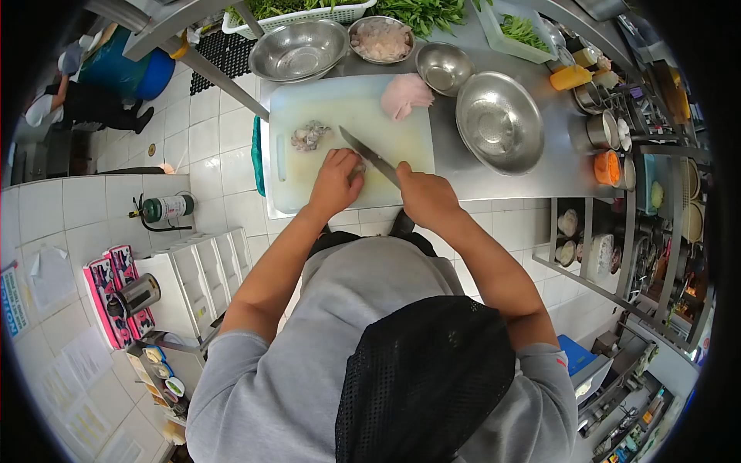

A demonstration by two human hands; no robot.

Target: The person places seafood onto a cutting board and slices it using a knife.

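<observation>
- Got the knife clasped in the right grip, tip angled over the cutting board.
- Curling the left grip beside the blade on the board; can't tell if pinching anything.
- Tuck those fingertips, imo, and slice slow.
- Mind the chopped pieces just beyond the left knuckles.
- Use the bare mid-board, short of the pink slab.
- Don't swing wide right: big bowl on the counter.

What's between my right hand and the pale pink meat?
In the head view, only bare cutting board shows between your right hand and the pale pink meat; the knife slants off to the left.
</observation>
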